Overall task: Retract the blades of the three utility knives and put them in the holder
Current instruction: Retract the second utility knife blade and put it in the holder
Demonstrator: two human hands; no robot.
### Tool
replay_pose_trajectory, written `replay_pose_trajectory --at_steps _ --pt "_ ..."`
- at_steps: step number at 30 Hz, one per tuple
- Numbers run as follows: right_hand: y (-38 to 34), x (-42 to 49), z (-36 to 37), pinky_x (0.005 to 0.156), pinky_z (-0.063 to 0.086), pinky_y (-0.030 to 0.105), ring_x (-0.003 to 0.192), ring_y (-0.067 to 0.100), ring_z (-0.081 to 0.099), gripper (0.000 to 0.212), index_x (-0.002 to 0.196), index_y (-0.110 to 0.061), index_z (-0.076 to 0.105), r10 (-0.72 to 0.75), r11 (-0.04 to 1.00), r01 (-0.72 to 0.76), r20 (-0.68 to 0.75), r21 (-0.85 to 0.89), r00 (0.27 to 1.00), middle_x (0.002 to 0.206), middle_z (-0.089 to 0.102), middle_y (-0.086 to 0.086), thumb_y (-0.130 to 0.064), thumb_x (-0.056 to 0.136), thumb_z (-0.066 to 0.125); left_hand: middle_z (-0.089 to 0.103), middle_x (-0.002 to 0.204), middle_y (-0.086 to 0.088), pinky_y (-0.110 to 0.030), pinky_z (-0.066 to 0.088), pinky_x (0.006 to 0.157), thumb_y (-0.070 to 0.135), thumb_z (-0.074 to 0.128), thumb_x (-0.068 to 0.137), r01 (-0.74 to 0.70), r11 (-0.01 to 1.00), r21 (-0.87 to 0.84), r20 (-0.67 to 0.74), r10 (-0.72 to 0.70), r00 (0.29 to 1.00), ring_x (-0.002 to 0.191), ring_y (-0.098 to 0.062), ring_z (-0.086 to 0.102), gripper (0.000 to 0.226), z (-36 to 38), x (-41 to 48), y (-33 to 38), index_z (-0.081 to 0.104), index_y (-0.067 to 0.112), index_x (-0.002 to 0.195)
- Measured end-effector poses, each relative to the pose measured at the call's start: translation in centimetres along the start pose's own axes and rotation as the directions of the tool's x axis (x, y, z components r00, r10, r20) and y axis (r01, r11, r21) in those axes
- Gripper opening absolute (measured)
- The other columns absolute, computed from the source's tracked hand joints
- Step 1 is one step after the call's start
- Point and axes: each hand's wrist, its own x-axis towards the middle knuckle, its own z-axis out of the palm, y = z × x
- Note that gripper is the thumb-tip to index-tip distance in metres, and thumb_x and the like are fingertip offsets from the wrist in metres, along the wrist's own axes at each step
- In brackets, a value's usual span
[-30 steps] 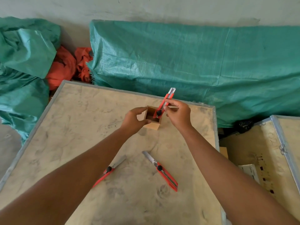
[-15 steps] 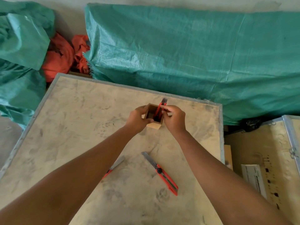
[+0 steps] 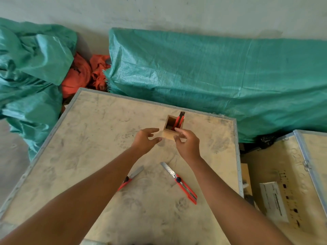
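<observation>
Holder [image 3: 170, 134] — small open-topped wooden box, upright near the far edge of the worktop [image 3: 99, 124], mouth facing up so knives drop in end-first. Knife one [image 3: 179, 121] — red, standing inside the holder against its right wall, dark butt end poking above the rim; no blade shows, so it counts as retracted and stowed. Knife two [image 3: 131, 178] — red, flat on the worktop near the left forearm, which covers part of its handle; blade out, pointing away and to the right. Knife three [image 3: 179, 183] — red with a black slider knob, flat on the worktop near the right forearm, blade out, pointing away and to the left; the two lie well apart, each within reach of a hand. Left hand [image 3: 145, 141] — just beside the holder's near-left corner, fingers spread, grip apart and holding nothing; whether a fingertip touches the wood cannot be told. Right hand [image 3: 186, 145] — at the holder's near-right corner, thumb and fingers loosely curled but slack, grip apart, nothing in it. Judged status — one of three done; both hands are free to go to the near knives, whose exposed blades call for pickup by the handle and a slide of the knob before stowing.
</observation>
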Motion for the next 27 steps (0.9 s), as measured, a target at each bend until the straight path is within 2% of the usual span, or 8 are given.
replay_pose_trajectory --at_steps 4,8,11,14,17,20,23,27 --pt "-2.1 -5.0 2.3 0.089 0.059 0.03 0.096 0.021 0.073 0.031 0.123 -0.011 0.073 0.094 0.992 -0.105 0.148 0.063 0.985 0.123 0.074 0.006 -0.008 0.092 0.072 0.068 0.126 0.004 -0.03 0.052 0.088 0.032 0.078 0.082 0.058 0.997 -0.044 -0.028 -0.059 0.998 0.115 -0.014 0.063 0.043 -2.2 -4.8 -3.2 0.068 0.026 0.124" --pt "-3.7 -9.5 5.4 0.089 0.055 0.021 0.092 0.012 0.07 0.03 0.123 -0.016 0.073 0.176 0.975 -0.206 0.281 0.081 0.944 0.122 0.074 0.003 -0.011 0.093 0.071 0.068 0.128 0.006 -0.028 0.049 0.088 0.033 0.077 0.083 0.092 0.995 -0.025 -0.048 -0.093 0.994 0.117 -0.014 0.062 0.043 -4.4 -9.7 -7.7 0.068 0.025 0.124" --pt "-4.1 -12.5 8.0 0.08 0.053 0.008 0.09 0.006 0.067 0.027 0.119 -0.018 0.074 0.211 0.97 -0.241 0.36 0.039 0.909 0.115 0.075 0.003 -0.013 0.093 0.068 0.068 0.129 0.002 -0.024 0.047 0.084 0.029 0.077 0.082 0.153 0.988 -0.001 -0.077 -0.153 0.985 0.118 -0.014 0.061 0.045 -5.5 -12.9 -11.4 0.067 0.022 0.126" --pt "-4.2 -14.6 10.6 0.07 0.046 0.0 0.094 0.01 0.068 0.027 0.119 -0.02 0.074 0.255 0.96 -0.279 0.43 -0.007 0.866 0.11 0.075 0.001 -0.016 0.093 0.068 0.065 0.132 -0.001 -0.025 0.047 0.087 0.026 0.077 0.081 0.206 0.976 0.065 -0.097 -0.199 0.975 0.119 -0.018 0.06 0.048 -5.9 -15.4 -14.8 0.066 0.02 0.128" --pt "-4.6 -15.8 12.9 0.09 0.049 0.019 0.102 0.014 0.066 0.033 0.127 -0.019 0.07 0.295 0.949 -0.314 0.477 -0.043 0.828 0.094 0.07 -0.006 -0.016 0.094 0.068 0.059 0.137 -0.007 -0.028 0.047 0.09 0.022 0.075 0.082 0.262 0.956 0.13 -0.108 -0.248 0.963 0.123 -0.024 0.057 0.052 -5.9 -16.9 -17.4 0.063 0.018 0.132" --pt "-4.6 -16.3 14.8 0.096 0.046 0.024 0.103 0.014 0.063 0.043 0.138 -0.018 0.061 0.335 0.936 -0.345 0.484 -0.073 0.808 0.086 0.065 -0.011 -0.017 0.095 0.067 0.06 0.134 -0.011 -0.039 0.049 0.1 0.024 0.078 0.077 0.261 0.94 0.22 -0.107 -0.242 0.964 0.123 -0.03 0.055 0.056 -5.6 -17.5 -19.3 0.063 0.017 0.131" --pt "-4.3 -16.6 16.2 0.098 0.047 0.026 0.112 0.02 0.065 0.05 0.143 -0.021 0.056 0.375 0.924 -0.359 0.478 -0.129 0.794 0.103 0.07 -0.001 -0.022 0.094 0.068 0.061 0.125 -0.01 -0.042 0.053 0.092 0.027 0.077 0.078 0.234 0.931 0.28 -0.097 -0.215 0.972 0.115 -0.032 0.057 0.05 -5.2 -17.7 -20.2 0.067 0.021 0.126" --pt "-4.1 -16.6 17.2 0.096 0.058 0.044 0.106 0.024 0.069 0.039 0.131 -0.023 0.065 0.427 0.9 -0.42 0.419 -0.114 0.801 0.109 0.07 0.0 -0.023 0.093 0.069 0.063 0.115 -0.009 -0.037 0.053 0.084 0.022 0.073 0.082 0.175 0.93 0.324 -0.066 -0.162 0.985 0.102 -0.032 0.062 0.035 -4.7 -17.9 -20.3 0.072 0.023 0.118"
